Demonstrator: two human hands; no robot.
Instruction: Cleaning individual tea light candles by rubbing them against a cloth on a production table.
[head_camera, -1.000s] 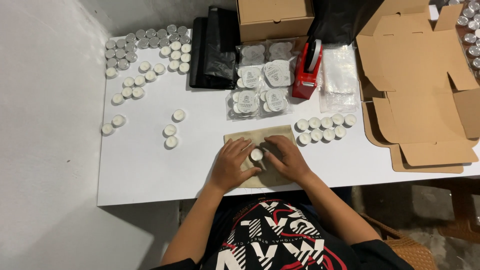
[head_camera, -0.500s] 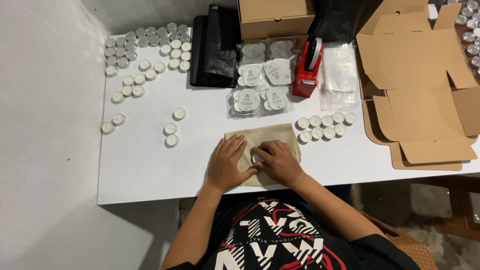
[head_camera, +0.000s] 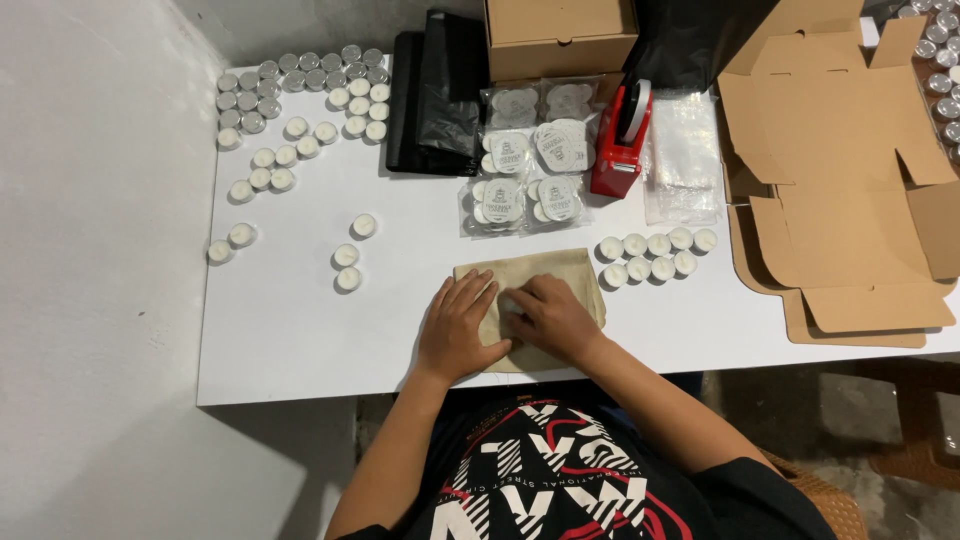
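Tealight (head_camera: 512, 303) lowered onto cloth (head_camera: 560, 272), now under both hands (head_camera: 505, 322)

Small white object beneath right hand (head_camera: 555, 318) on beige cloth (head_camera: 560, 272): mostly hidden, kind indeterminate; grip unclear.

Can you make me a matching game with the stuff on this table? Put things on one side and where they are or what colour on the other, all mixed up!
Things:
1. tape dispenser
2. cloth
3. flat cardboard box
4. black bags

Clues:
A. under both hands
B. red, standing by the clear packets
C. spread open at the table's right end
D. dark, lying beside the big bunch of little candles at the back

Pairs: 1-B, 2-A, 3-C, 4-D
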